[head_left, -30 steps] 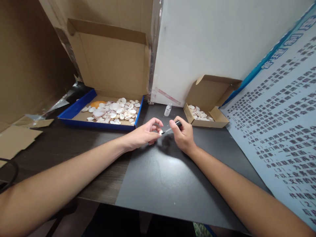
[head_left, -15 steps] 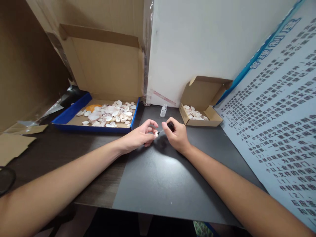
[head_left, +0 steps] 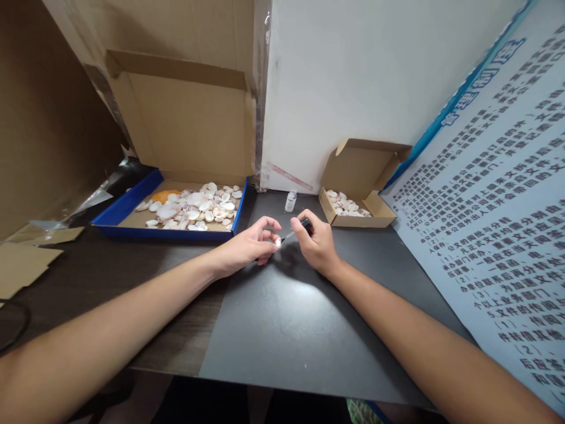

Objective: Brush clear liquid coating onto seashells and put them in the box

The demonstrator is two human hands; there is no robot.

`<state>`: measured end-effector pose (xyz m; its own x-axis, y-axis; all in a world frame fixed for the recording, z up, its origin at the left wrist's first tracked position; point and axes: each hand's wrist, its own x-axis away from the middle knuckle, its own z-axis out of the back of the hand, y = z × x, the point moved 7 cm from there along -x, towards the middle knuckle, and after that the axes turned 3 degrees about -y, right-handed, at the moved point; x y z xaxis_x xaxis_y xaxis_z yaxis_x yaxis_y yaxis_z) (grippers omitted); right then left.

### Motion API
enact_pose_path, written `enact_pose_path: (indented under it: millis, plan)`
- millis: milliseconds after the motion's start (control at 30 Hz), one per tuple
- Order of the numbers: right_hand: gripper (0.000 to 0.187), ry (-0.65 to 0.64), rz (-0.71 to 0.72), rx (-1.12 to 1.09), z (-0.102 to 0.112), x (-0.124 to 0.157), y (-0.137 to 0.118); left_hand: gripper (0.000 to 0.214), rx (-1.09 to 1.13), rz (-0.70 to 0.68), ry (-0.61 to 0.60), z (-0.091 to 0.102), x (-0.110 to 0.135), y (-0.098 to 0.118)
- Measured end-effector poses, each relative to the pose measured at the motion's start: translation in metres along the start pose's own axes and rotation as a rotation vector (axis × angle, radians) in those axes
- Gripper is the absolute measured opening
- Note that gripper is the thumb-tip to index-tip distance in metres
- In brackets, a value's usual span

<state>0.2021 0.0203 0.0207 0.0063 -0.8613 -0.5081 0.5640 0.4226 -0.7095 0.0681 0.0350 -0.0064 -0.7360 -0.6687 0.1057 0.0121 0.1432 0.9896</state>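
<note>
Between thumb and fingers, my left hand [head_left: 256,241] pinches a small white shell [head_left: 278,242]. My right hand [head_left: 318,244] is closed round the black cap of a brush applicator [head_left: 305,224]. The applicator's thin stem points down and left, and its dark tip is at the shell; whether it touches is too small to tell. Just beyond my hands stands a small clear glass bottle [head_left: 290,201] with a white label and no cap on it.
A blue-edged cardboard box [head_left: 165,233] with its lid up holds many shells [head_left: 198,206] and an orange piece [head_left: 165,195]. At the right stands a smaller open cardboard box [head_left: 362,221] with shells. A printed sheet [head_left: 494,206] leans along the right side. Cardboard pieces [head_left: 26,265] lie far left.
The applicator has tilted a little, so more of its stem shows between my hands. Both hands keep nearly the same place; the whole view has shifted slightly.
</note>
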Motion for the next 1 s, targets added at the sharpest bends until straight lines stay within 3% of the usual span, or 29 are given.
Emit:
enact_pose_path:
  millis: [233, 600, 767, 1000]
  plan:
    - [0.026, 0.033, 0.006, 0.027, 0.002, -0.001, -0.001, 0.031, -0.009, 0.001, 0.0, 0.0, 0.0, 0.0]
    - [0.01, 0.05, 0.084, -0.105, 0.003, 0.005, -0.009, 0.032, 0.013, 0.012, 0.013, -0.002, 0.001, 0.002]
    - [0.017, 0.062, 0.062, -0.028, 0.003, 0.006, -0.01, 0.03, -0.002, 0.006, 0.003, -0.001, 0.0, 0.002]
    - [0.013, -0.041, 0.045, 0.019, -0.006, 0.005, -0.008, 0.033, -0.026, 0.004, 0.006, 0.0, 0.0, 0.001]
